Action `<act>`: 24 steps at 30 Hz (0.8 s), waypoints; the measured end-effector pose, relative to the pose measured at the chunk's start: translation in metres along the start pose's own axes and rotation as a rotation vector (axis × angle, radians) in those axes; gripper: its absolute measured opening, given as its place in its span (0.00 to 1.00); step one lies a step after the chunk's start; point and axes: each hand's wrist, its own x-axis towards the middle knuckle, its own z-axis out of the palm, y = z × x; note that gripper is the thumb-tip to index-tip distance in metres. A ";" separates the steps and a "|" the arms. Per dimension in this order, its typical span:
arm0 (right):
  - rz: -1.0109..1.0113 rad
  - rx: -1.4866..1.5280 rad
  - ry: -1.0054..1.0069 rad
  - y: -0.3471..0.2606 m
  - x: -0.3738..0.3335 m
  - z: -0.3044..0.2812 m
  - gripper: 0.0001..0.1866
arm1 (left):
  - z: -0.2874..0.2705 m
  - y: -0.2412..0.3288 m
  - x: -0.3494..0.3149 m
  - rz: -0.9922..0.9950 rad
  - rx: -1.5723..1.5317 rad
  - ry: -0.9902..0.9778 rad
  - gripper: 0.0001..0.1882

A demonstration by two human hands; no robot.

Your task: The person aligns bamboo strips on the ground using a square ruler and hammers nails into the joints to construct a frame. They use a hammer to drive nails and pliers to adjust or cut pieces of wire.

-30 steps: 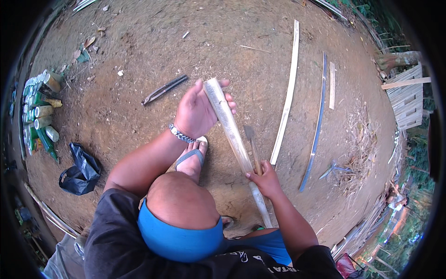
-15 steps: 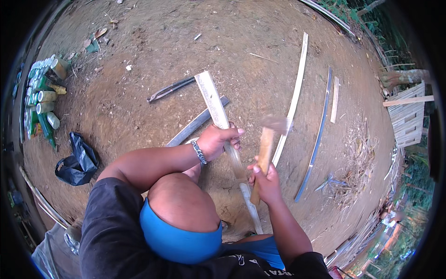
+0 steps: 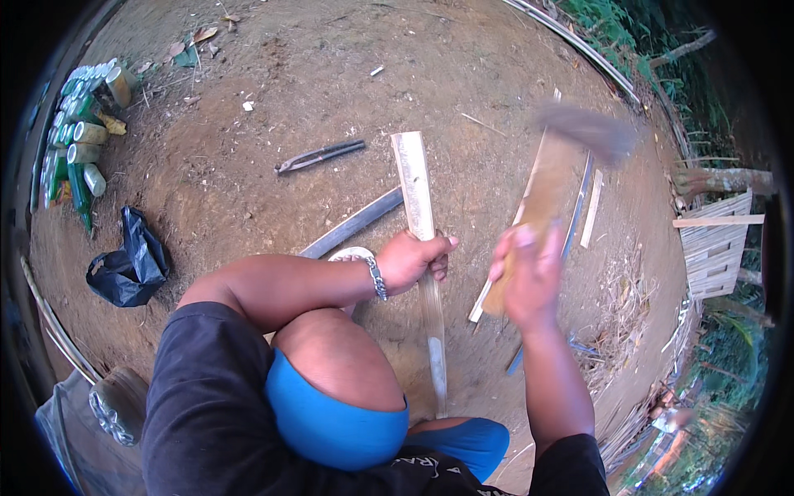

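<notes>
Strip [image 3: 413, 186]: long axis is pointing forward, slightly left.
Left hand [image 3: 409, 260]: is gripping strip, fingers curled tight.
Right hand [image 3: 533, 281]: is holding tool [image 3: 542, 198] right of strip, fingers wrapped.

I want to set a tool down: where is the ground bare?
Bare ground lies between the black plastic bag and the dark pincers-like tool. Another patch, with small scraps, lies beyond that tool. It is crowded around the right hand, with its blurred wooden-handled tool and strips on the ground, and at far left by jars and bottles.
</notes>
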 end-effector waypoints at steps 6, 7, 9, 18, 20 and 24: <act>0.253 -0.002 -0.013 -0.016 -0.006 -0.004 0.17 | 0.000 0.007 0.000 0.055 -0.025 -0.058 0.13; 0.131 0.117 0.062 -0.020 -0.005 -0.002 0.18 | 0.001 0.008 0.002 0.055 -0.033 -0.050 0.14; -0.133 0.353 0.214 -0.027 -0.002 -0.002 0.20 | -0.002 0.004 -0.002 0.041 -0.027 -0.066 0.15; 0.140 0.020 0.171 -0.040 0.008 -0.028 0.28 | 0.000 -0.002 -0.003 0.010 0.161 -0.106 0.18; -0.066 0.189 0.342 -0.045 0.006 -0.016 0.27 | 0.001 -0.005 0.001 0.009 0.179 -0.121 0.18; 0.324 -0.160 0.068 -0.011 -0.019 -0.013 0.26 | -0.003 -0.009 0.004 0.019 0.167 -0.116 0.18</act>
